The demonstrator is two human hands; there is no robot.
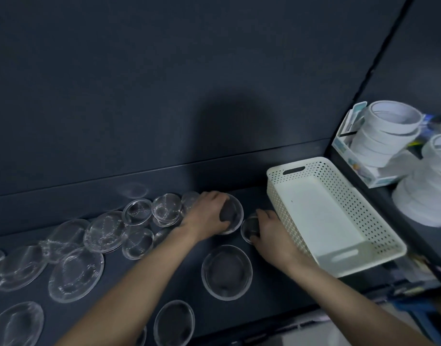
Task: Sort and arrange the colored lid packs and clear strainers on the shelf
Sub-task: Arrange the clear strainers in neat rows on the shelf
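Several clear round strainers lie scattered on a dark shelf (269,283). My left hand (205,216) grips a mid-sized clear strainer (235,213) near the back of the shelf, fingers curled over its rim. My right hand (269,231) holds a small clear strainer (249,228) just right of it, fingers curled round its edge. A larger clear strainer (226,272) lies flat in front of both hands, and another (174,323) sits near the front edge. A loose pile of clear strainers (104,232) covers the left part. No colored lid packs are visible.
An empty cream perforated basket (339,265) stands at the right end of the shelf, touching my right wrist area. Stacks of white tape rolls (386,131) fill the neighbouring shelf at the right. A dark back panel (164,96) rises behind.
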